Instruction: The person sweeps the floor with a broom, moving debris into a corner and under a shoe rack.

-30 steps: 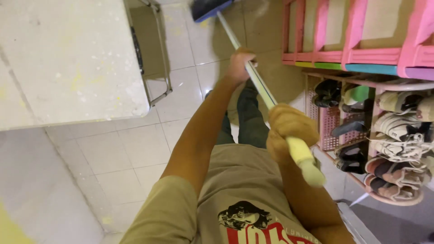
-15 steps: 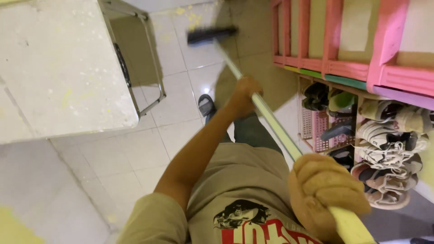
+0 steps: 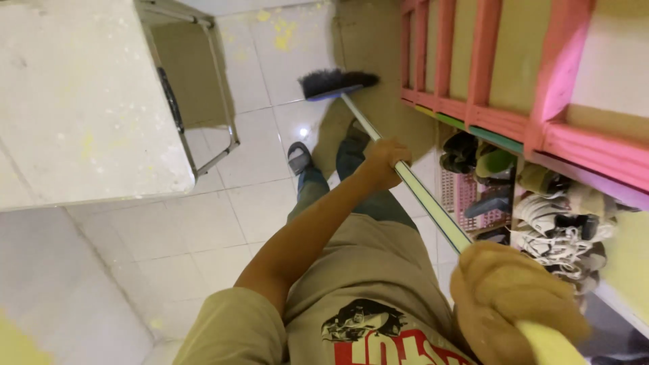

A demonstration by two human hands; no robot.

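sweeping looks partway: left hand (image 3: 382, 162) closed mid-shaft and right hand (image 3: 514, 304) fisted on the top of the broom (image 3: 405, 179), bristles on the tile floor (image 3: 263, 203) by the pink shelf (image 3: 487, 115), yellowish specks unswept beyond.

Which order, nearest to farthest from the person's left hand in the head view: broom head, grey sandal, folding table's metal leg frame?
Measured from the left hand on the broom handle:
1. Grey sandal, just left, on the floor.
2. Broom head, above, at the handle's far end.
3. Table's metal leg frame, far left.
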